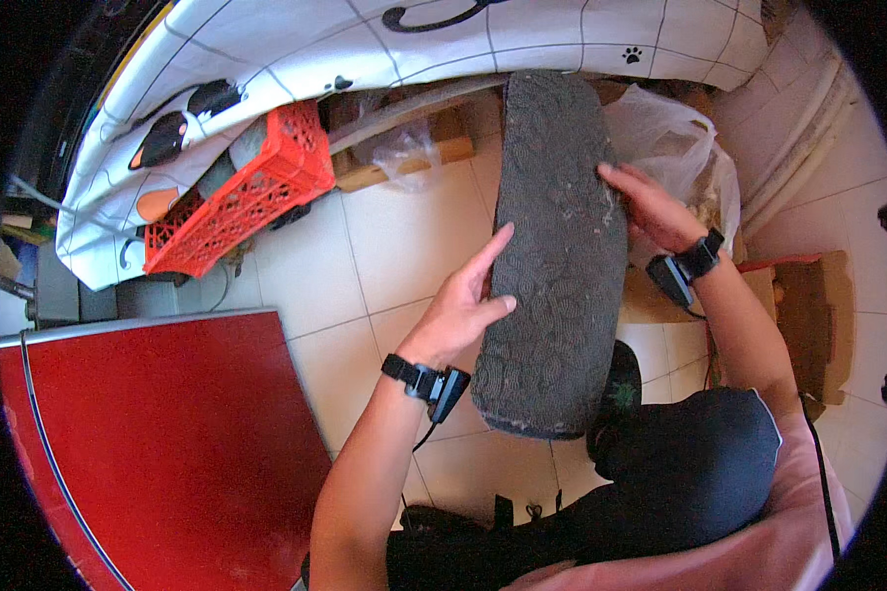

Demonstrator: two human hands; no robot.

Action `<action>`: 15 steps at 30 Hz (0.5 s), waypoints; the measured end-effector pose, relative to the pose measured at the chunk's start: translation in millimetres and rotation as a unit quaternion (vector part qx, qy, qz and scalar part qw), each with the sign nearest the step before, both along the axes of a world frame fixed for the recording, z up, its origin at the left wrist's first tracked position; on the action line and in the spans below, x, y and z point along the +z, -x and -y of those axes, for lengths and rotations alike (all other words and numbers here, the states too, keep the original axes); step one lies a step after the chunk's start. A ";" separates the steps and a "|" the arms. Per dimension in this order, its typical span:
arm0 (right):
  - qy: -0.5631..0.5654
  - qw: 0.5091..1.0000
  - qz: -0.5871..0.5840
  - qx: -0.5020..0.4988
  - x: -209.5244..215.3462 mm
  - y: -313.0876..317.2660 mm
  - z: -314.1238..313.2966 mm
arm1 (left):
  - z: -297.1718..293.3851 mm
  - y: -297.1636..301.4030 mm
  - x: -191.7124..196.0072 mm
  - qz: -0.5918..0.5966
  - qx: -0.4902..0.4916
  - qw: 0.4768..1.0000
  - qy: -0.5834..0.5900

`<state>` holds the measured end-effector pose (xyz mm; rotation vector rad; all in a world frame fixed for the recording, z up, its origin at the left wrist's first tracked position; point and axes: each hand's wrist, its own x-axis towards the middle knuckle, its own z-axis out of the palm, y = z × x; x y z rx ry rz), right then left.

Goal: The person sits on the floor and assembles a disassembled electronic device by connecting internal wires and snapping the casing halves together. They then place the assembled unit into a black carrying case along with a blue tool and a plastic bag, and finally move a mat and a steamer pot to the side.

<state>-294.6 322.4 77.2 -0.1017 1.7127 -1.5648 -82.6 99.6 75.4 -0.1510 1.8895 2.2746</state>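
Observation:
A long, dark grey slab-like piece (554, 256) with a raised wavy pattern and rounded ends is held between my hands, one end toward me and the other under the hanging cloth. Pale lint or dust clings to its surface, mostly near the right edge. My left hand (460, 313) grips its left edge, thumb on the upper face and index finger stretched along the side. Farther up, my right hand (657, 209) holds the right edge, its lower fingers partly hidden. What the piece is made of, I cannot tell.
A white grid-patterned cloth (522, 44) hangs across the far side. An orange-red plastic crate (256, 197) stands at the left, above a red panel (168, 433). At the right are a clear plastic bag (660, 128) and an open cardboard box (823, 325). Pale tiles (404, 261) cover the floor.

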 end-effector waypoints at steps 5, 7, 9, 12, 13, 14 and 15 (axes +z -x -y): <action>-0.033 0.996 0.065 0.060 -31.6 33.2 9.5 | -7.9 13.4 -3.3 0.022 0.011 0.995 -0.093; -0.121 0.986 0.080 0.078 -42.0 48.2 3.7 | -16.2 22.3 -4.0 0.064 0.002 0.996 -0.066; -0.078 0.993 0.057 0.070 -48.4 61.5 3.4 | -21.0 27.7 -4.5 0.073 0.010 0.996 -0.052; -0.047 0.998 0.005 0.045 -48.6 84.5 11.2 | -21.7 34.8 -6.8 0.029 0.048 0.997 -0.043; -0.018 0.999 -0.019 0.043 -48.7 92.4 15.2 | -20.1 37.4 -7.7 0.051 0.050 0.995 -0.066; -0.048 0.997 -0.043 0.051 -49.5 97.8 19.4 | -19.0 40.7 -7.8 0.052 0.052 0.993 -0.092; -0.053 0.994 -0.070 0.068 -52.0 102.8 24.6 | -17.0 44.2 -7.5 0.053 0.053 0.990 -0.119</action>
